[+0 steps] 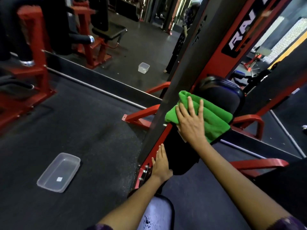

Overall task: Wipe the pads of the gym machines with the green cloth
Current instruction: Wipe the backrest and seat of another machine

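Five splayed fingers (pixel 189 105) of the right hand (pixel 191 123) press flat, unclenched, on the green cloth (pixel 214 118) atop the black pad (pixel 181 155). Pad's long axis runs toward the viewer; left hand (pixel 161 165), open, steadies its near edge.

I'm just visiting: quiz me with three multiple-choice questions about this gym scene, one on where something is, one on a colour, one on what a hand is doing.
1. Where is the clear plastic rectangular tray?
A. on the dark floor, left of the machine
B. on the black pad
C. in a hand

2. What colour is the machine's metal frame?
A. blue
B. red
C. yellow

3. What is the right hand doing?
A. hanging free
B. pressing the folded green cloth flat on the black padded seat
C. lifting the tray

Answers: 1 A, it lies on the floor; 2 B, the tubes are red; 3 B, the open palm rests on the cloth.
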`<action>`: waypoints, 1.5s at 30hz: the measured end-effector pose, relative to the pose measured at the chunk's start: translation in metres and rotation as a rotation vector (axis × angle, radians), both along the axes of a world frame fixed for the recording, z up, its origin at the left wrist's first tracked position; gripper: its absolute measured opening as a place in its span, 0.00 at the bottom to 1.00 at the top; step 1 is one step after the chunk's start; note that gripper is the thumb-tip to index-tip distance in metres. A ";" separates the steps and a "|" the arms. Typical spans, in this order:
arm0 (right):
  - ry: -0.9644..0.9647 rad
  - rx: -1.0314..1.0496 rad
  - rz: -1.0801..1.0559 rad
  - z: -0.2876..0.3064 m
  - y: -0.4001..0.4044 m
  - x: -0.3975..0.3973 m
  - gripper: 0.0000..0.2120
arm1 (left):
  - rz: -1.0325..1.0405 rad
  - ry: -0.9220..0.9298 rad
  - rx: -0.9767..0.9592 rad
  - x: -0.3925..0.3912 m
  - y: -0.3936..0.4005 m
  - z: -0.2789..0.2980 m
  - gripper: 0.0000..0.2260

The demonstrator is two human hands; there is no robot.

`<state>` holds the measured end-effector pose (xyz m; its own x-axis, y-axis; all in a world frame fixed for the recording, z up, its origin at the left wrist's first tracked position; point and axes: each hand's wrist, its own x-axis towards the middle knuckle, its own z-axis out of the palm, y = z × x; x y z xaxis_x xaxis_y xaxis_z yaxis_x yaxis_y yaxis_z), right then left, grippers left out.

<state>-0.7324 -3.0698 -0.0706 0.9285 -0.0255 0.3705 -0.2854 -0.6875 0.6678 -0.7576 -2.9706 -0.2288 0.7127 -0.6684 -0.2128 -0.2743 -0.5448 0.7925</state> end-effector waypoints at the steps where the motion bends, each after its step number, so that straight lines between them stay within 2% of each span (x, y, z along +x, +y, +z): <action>1: 0.006 0.005 -0.002 -0.004 0.001 -0.001 0.29 | 0.010 0.019 0.005 0.000 0.001 -0.005 0.47; 5: 0.298 -0.053 0.056 -0.047 0.012 -0.016 0.20 | -0.005 0.051 0.003 -0.001 0.008 -0.024 0.47; 6: 0.347 -0.060 0.056 -0.051 0.013 -0.019 0.22 | -0.015 0.060 -0.016 -0.001 0.011 -0.026 0.46; 8: 0.338 -0.069 0.043 -0.046 0.012 -0.019 0.25 | -0.040 0.081 -0.040 0.000 0.016 -0.032 0.45; 10: 0.236 -0.097 0.018 -0.035 0.008 -0.015 0.23 | -0.057 0.090 -0.038 0.002 0.021 -0.038 0.44; 13: 0.122 -0.083 -0.024 -0.039 0.006 -0.013 0.26 | -0.070 0.072 0.062 0.000 0.023 -0.047 0.46; 15: 0.181 -0.102 0.021 -0.061 0.011 -0.020 0.23 | -0.110 -0.036 0.240 -0.003 0.021 -0.049 0.46; 18: 0.383 -0.093 0.051 -0.099 0.017 -0.028 0.27 | -0.173 -0.236 0.475 -0.004 0.020 -0.045 0.46; 20: 0.402 -0.092 0.047 -0.102 0.015 -0.027 0.26 | -0.188 -0.266 0.515 -0.002 0.020 -0.046 0.46; 22: 0.315 -0.114 0.064 -0.098 0.008 -0.027 0.22 | -0.185 -0.255 0.492 -0.002 0.022 -0.051 0.47; 27: 0.064 0.012 0.147 -0.120 0.003 -0.034 0.31 | -0.127 -0.083 0.232 0.001 0.022 -0.070 0.47; 31: 0.068 0.038 0.188 -0.156 0.003 -0.038 0.24 | 0.056 0.205 -0.192 -0.001 0.015 -0.097 0.42; 33: 0.078 0.060 0.207 -0.177 0.002 -0.043 0.24 | 0.209 0.386 -0.385 -0.005 0.008 -0.099 0.37; 36: 0.042 0.081 0.233 -0.199 0.003 -0.045 0.23 | 0.465 0.742 -0.563 -0.006 0.004 -0.086 0.35; 39: -0.035 0.111 0.259 -0.217 0.001 -0.044 0.23 | 0.576 1.069 -0.842 -0.004 0.005 -0.082 0.27; 42: -0.073 0.136 0.295 -0.242 0.000 -0.052 0.24 | 0.722 1.220 -0.948 -0.007 0.008 -0.088 0.14; 45: -0.123 0.129 0.382 -0.269 -0.006 -0.062 0.21 | 0.756 1.262 -0.943 -0.014 0.008 -0.102 0.10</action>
